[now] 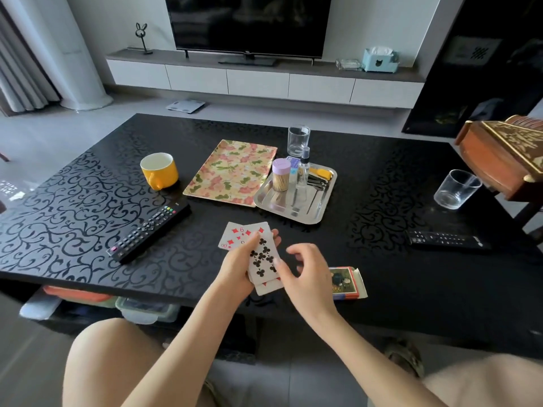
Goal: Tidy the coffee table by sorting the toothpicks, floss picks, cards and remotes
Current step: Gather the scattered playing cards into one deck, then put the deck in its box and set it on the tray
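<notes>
My left hand (239, 268) grips a fan of white playing cards (262, 255), a red "6" readable past my thumb. My right hand (308, 271) hangs loosely curled beside them, thumb maybe touching; the colourful cardboard card box (349, 282) lies just behind its fingers.

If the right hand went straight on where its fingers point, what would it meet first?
Probably the fanned white playing cards that the left hand holds: the right hand points its fingertips left at the black clubs card, nearly touching it. Depth is unclear.
</notes>
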Tool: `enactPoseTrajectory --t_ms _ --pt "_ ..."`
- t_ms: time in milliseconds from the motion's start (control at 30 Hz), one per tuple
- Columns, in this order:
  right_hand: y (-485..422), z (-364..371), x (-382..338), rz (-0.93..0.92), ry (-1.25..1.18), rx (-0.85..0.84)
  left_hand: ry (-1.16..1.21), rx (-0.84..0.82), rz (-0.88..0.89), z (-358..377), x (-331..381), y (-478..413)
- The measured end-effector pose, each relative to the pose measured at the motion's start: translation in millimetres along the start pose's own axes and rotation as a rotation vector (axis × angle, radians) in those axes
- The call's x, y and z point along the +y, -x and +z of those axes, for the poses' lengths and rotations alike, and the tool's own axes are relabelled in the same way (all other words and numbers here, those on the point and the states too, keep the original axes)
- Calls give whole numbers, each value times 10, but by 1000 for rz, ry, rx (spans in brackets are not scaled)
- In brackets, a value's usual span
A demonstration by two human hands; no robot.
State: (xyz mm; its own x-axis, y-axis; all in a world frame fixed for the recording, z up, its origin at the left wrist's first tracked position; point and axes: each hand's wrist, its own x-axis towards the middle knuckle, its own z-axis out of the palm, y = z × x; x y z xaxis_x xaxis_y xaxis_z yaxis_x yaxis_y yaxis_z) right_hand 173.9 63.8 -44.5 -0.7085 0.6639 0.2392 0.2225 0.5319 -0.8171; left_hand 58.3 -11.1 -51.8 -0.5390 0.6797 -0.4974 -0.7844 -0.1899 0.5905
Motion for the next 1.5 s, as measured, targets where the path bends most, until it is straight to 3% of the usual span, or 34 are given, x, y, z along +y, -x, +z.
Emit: enactPoseTrajectory --t_ms 67,100,200,333,433,500,600,833,1033,1133,1267,1400,1500 --pt "-107 -47 -66 470 -363 -245 -96 -5 81 25 -50 -5" --pt "-138 -54 -97 582 -518 -359 -140 11 90 59 -79 6" --pt "-217 3 -120 477 -482 -389 -160 43 121 103 -104 17" --pt "-363 82 -87 200 -29 -275 -162 -30 200 -9 27 6" --pt "-446 141 -38 44 267 -182 -88 164 333 -206 141 -50" --pt "-453 220 18 -33 410 -215 -153 276 408 -316 163 -84" --pt "-420 361 123 -140 593 -372 -413 286 461 -379 97 -137" --pt "-486 411 159 -16 421 -388 -748 251 537 -325 -64 -229" --pt "-468 451 167 295 -165 -337 -648 243 581 -252 -221 -289" --pt "-415 481 182 353 -294 -267 -654 272 599 -234 -271 -278" --pt "-350 466 233 318 -210 -295 -709 303 582 -225 -218 -300" --pt "-270 437 268 1 272 -300 -729 356 613 -212 -229 -297" --pt "-206 350 218 -121 405 -251 -732 347 580 -151 -200 -273"
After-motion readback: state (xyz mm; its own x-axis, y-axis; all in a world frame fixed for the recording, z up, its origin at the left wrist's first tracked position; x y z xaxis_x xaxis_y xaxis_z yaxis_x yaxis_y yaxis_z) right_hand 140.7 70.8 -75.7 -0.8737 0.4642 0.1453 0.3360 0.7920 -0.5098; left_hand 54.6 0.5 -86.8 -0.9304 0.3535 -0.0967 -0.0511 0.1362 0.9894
